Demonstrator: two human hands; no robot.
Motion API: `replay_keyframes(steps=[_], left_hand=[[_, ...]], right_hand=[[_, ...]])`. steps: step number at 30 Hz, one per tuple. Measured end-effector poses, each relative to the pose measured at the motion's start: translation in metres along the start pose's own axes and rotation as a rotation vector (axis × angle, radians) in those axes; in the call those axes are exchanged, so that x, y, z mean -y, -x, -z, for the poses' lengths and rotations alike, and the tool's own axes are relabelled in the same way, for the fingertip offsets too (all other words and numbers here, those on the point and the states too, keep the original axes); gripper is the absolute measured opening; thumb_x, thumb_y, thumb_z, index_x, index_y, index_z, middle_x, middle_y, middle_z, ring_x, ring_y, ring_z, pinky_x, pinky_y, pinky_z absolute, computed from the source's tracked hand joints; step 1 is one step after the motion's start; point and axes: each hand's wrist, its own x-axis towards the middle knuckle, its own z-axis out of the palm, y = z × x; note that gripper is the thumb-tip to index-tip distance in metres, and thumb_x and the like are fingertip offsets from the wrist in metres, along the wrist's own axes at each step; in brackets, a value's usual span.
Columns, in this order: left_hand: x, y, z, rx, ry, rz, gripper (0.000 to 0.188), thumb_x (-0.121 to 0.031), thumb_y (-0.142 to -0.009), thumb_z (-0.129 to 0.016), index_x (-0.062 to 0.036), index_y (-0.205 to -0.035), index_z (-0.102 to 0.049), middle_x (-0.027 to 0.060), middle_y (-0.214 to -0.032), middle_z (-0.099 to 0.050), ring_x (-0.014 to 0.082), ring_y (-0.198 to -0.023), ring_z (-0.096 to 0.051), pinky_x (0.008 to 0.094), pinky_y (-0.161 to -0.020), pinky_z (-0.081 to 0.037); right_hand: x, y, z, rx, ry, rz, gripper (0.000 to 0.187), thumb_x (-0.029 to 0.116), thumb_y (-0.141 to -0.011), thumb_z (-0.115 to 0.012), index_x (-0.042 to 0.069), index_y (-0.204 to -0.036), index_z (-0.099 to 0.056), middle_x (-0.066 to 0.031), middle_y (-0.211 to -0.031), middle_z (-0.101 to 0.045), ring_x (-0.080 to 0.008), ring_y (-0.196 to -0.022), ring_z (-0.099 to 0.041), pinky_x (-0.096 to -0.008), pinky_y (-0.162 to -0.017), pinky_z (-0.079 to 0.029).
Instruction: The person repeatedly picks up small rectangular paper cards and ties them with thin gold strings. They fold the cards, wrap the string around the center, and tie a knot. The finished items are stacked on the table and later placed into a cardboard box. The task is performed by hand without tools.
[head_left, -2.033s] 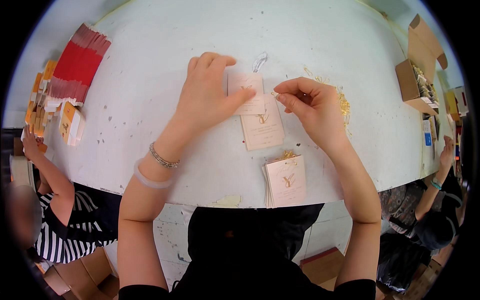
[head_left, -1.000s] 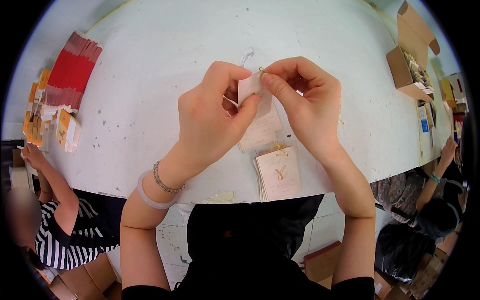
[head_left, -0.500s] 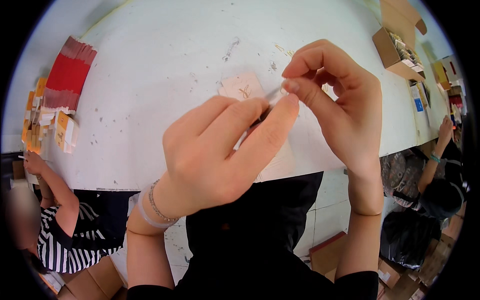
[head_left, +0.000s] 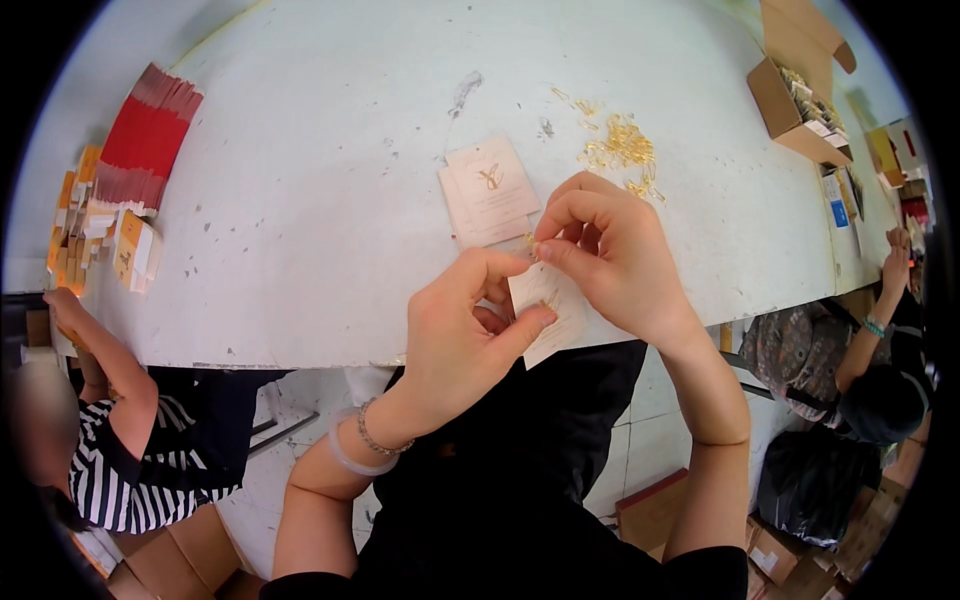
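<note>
A cream card (head_left: pixel 562 325) is held over the table's near edge in my left hand (head_left: pixel 450 315), with the thumb lying on its face and the fingers behind it. At the card's upper corner, my right hand (head_left: pixel 625 260) pinches a small gold wire pin (head_left: pixel 531 239) between thumb and forefinger. The two hands' fingertips nearly meet there, so most of the pin is hidden. Just beyond lies a small stack of cream cards (head_left: pixel 495 185) with a gold emblem. Farther off to the right is a loose pile of gold wire pins (head_left: pixel 620 147).
On the white table (head_left: pixel 330 200), a red stack of folded packaging (head_left: pixel 145 140) and orange-and-white boxes (head_left: pixel 130 255) stand at the left. An open cardboard box (head_left: pixel 800 120) filled with packets is at the far right. Co-workers sit at both sides.
Both hands have come down and nearer to me. The cream card now shows in my left hand, and the card stack and gold pile behind are uncovered.
</note>
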Motion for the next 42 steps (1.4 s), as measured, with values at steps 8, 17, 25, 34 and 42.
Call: replay_keyframes(steps=[8,17,25,34,42], left_hand=[[0.003,-0.014,0.006,-0.062,-0.595,-0.339,0.039,-0.007,-0.065,-0.083,-0.0036,-0.099,-0.063,0.0084,-0.095,-0.057,0.0219,-0.089,-0.053,0.0314,-0.075,-0.046],[0.004,-0.016,0.008,-0.001,-0.62,-0.263,0.042,-0.009,-0.066,-0.082,-0.0022,-0.104,-0.064,0.0103,-0.104,-0.056,0.0266,-0.097,-0.052,0.0343,-0.081,-0.045],[0.005,-0.018,0.008,-0.013,-0.614,-0.326,0.039,-0.01,-0.07,-0.08,-0.0024,-0.105,-0.064,0.0098,-0.104,-0.055,0.028,-0.094,-0.051,0.0356,-0.077,-0.047],[-0.018,-0.04,0.031,0.045,-0.544,-0.4,0.021,-0.008,-0.085,-0.068,-0.0007,-0.105,-0.065,0.0064,-0.086,-0.063,0.0104,-0.068,-0.052,0.0214,-0.056,-0.04],[-0.03,-0.04,0.024,0.106,-0.103,-0.19,0.012,-0.008,-0.094,-0.058,0.0022,-0.089,-0.064,0.0072,-0.067,-0.057,0.0098,-0.055,-0.047,0.0258,-0.051,-0.04]], right_hand=[[-0.009,-0.007,-0.01,-0.066,0.165,0.062,0.006,-0.003,-0.075,-0.068,0.0,-0.076,-0.062,-0.0092,-0.087,-0.058,-0.023,-0.067,-0.058,-0.033,-0.06,-0.046],[-0.019,-0.021,0.009,-0.118,0.136,0.004,0.008,0.001,-0.077,-0.071,0.0,-0.084,-0.066,-0.0098,-0.091,-0.059,-0.0234,-0.069,-0.058,-0.0328,-0.063,-0.048],[-0.048,-0.028,0.048,-0.073,0.559,-0.116,0.007,0.002,-0.079,-0.066,0.0,-0.085,-0.062,-0.0124,-0.096,-0.059,-0.0274,-0.088,-0.058,-0.0359,-0.076,-0.047],[-0.003,-0.009,0.022,-0.048,0.316,0.136,0.008,0.001,-0.081,-0.066,0.001,-0.086,-0.059,-0.0102,-0.08,-0.063,-0.0317,-0.073,-0.061,-0.037,-0.064,-0.048],[0.012,0.002,0.002,-0.04,-0.24,0.161,0.005,0.003,-0.088,-0.065,-0.001,-0.089,-0.062,-0.0046,-0.074,-0.061,-0.0116,-0.063,-0.054,-0.0248,-0.06,-0.045]])
